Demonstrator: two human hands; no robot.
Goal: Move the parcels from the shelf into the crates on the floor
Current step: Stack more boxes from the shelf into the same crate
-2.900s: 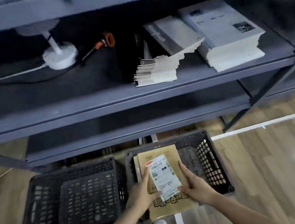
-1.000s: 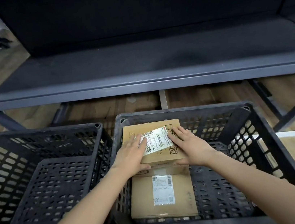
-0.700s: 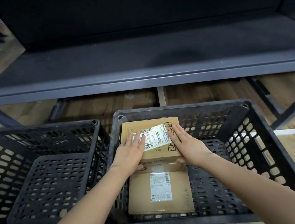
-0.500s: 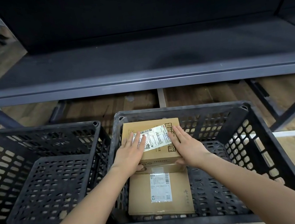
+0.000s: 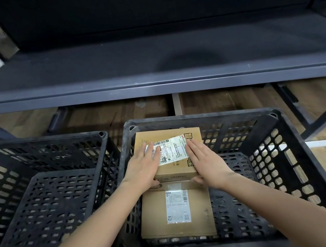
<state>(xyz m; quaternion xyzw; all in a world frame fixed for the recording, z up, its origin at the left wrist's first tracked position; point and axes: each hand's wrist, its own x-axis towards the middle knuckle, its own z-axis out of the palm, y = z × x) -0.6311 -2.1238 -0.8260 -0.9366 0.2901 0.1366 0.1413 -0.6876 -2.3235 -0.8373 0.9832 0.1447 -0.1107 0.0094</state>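
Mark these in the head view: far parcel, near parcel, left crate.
far parcel [image 5: 172, 149], head view, shipping label on its top face.
near parcel [image 5: 177, 207], head view, white label on top.
left crate [image 5: 38, 140], head view, far rim.

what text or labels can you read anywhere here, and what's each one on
On the upper parcel, white shipping label: barcode and fine print, too small to read.
On the upper parcel, large black printed characters beside the right hand: partly covered, not legible.
On the lower parcel, white label: barcode, square code, blurred print.
Nothing reads clearly enough to quote.
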